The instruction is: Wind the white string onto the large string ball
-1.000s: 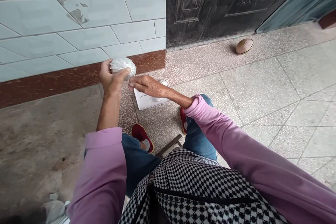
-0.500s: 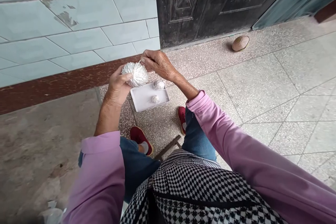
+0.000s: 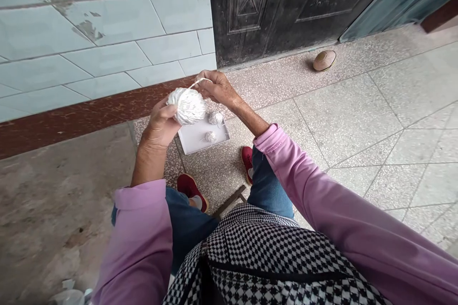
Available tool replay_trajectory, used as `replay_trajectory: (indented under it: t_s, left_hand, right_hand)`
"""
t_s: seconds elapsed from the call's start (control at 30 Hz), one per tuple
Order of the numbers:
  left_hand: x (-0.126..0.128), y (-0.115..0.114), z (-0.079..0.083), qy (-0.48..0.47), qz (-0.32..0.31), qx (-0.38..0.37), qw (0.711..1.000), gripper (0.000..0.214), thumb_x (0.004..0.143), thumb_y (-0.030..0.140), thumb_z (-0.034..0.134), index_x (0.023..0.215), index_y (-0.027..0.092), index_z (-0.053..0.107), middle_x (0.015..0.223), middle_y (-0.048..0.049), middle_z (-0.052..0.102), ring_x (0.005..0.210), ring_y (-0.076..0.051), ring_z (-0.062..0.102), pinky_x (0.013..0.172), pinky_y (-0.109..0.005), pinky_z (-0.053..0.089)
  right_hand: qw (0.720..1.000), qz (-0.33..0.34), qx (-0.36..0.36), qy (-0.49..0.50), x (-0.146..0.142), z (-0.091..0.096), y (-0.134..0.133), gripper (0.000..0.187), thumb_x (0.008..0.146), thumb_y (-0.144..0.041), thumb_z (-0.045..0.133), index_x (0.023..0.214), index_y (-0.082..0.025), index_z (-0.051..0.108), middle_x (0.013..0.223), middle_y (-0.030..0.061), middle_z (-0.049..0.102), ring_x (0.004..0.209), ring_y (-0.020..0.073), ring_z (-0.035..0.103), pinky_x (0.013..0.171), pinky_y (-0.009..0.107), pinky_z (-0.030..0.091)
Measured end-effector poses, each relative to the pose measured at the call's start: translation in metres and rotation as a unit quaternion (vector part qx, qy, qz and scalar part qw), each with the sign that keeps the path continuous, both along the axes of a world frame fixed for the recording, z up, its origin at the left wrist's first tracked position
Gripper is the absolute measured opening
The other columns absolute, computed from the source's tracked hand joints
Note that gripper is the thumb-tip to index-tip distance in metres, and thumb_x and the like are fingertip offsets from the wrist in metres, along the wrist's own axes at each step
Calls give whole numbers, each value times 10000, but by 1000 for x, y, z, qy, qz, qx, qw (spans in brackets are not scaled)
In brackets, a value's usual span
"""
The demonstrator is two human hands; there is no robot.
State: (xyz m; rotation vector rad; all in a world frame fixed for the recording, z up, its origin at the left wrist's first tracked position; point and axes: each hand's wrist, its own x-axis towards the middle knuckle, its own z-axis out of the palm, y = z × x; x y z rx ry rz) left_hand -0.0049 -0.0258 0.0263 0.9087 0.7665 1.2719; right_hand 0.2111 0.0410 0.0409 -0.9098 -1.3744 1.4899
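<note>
My left hand [image 3: 160,124] is closed around a white ball of thread [image 3: 186,106], held up in front of me. My right hand [image 3: 216,87] pinches the loose strand of thread [image 3: 199,81] that runs off the top of the ball. Below the hands a white tray [image 3: 196,137] lies on the floor with two small thread balls [image 3: 211,137] on it. My red shoes [image 3: 191,187] rest on the floor either side of the tray's near edge.
A tiled wall with a red-brown base strip [image 3: 71,119] stands on the left, and a dark door [image 3: 279,5] straight ahead. A brown oval object [image 3: 324,60] lies on the floor by the door. A dark stool leg [image 3: 229,201] shows between my knees.
My right hand rose from beside the ball to its top and took the strand. The ball moved slightly right and lower. The tray came into view from under my hand.
</note>
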Motion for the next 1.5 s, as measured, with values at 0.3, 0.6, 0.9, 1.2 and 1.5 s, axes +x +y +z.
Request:
replay_trajectory:
  t_s: [0.3,0.6,0.9,1.2,1.5]
  left_hand:
    - [-12,-5,12,-80,99,15,992,630,703,672,1073,1125,229,921,1219,-176,941,1294,-448,853,1246,-635,755]
    - [-6,-6,2,-35,111,39,992,740,764,831,1091,1156,234,895,1289,-195,942,1569,-517,804,1353,-651,704]
    - [-19,-4,-6,91,79,45,992,704,728,672,1212,1172,281,829,1166,-113,891,1325,-452,878,1114,-624,780]
    - [-30,-4,-19,100,101,52,989,789,751,725,1212,1265,274,818,1270,-126,894,1318,-413,880,1158,-595,767]
    - [-50,22,-49,156,215,56,962,905,656,568,1270,1325,247,753,1302,-31,870,1199,-265,782,1166,-479,664]
  right_hand:
    - [973,155,-157,69,33,23,-7,402,1393,-350,740,1024,-234,630,686,-155,214,559,78,146,480,148,233]
    - [974,72,-210,33,-17,13,-28,429,1400,-178,550,976,-230,594,593,-162,278,544,98,107,448,170,170]
    - [962,33,-265,-52,-55,13,-52,478,1178,49,502,819,-261,440,531,-132,321,460,60,165,413,110,162]
    - [966,80,-233,-81,-50,-1,-49,460,1202,17,519,816,-233,523,542,-127,337,459,67,179,406,118,191]
    - [971,226,-4,-77,-46,-24,-49,610,1353,-535,817,889,-150,730,648,-94,426,580,87,323,526,201,229]
